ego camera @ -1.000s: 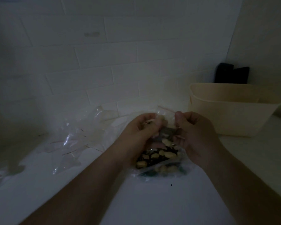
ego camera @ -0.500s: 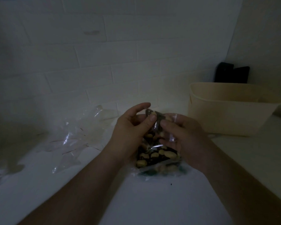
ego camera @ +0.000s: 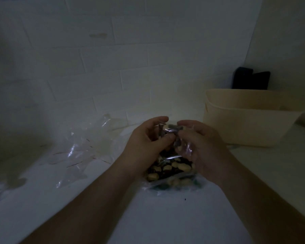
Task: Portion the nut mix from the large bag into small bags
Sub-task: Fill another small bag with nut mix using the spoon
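Observation:
The light is dim. A large clear bag of nut mix [ego camera: 169, 170] lies on the white counter in the middle, pale and dark pieces showing through. Above it, my left hand [ego camera: 146, 145] and my right hand [ego camera: 202, 148] both pinch a small clear bag [ego camera: 173, 132] that holds some nuts. The two hands meet at its top, fingers curled over the plastic. My palms hide most of the small bag.
A heap of empty clear small bags [ego camera: 81, 148] lies to the left on the counter [ego camera: 165, 217]. A beige tub [ego camera: 250, 118] stands at the right, with a black object [ego camera: 250, 80] behind it in the corner. A tiled wall rises close behind.
My hands came together from holding the bag's top apart. The small bag with nuts rose slightly above the large bag, and both hands closed over its top.

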### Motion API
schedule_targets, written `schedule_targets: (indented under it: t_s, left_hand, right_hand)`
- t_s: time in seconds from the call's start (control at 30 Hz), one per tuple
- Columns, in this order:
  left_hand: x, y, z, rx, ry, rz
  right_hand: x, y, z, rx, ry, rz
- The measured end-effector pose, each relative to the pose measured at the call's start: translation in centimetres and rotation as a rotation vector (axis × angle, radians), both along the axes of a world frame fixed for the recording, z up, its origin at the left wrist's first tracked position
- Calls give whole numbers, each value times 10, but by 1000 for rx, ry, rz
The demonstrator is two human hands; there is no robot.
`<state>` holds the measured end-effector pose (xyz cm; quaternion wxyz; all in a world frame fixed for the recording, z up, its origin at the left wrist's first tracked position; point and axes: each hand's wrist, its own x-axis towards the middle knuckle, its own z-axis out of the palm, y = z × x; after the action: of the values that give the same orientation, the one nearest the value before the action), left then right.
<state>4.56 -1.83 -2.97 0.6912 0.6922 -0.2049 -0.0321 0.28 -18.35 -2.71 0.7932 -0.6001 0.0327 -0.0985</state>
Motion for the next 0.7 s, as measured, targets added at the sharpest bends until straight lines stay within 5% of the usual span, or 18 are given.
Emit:
schedule_targets:
  t_s: [0.7]
  left_hand:
    - [3,-5,-2,-330,303,-51]
  right_hand:
    - [3,2,-9,-17,-26,38]
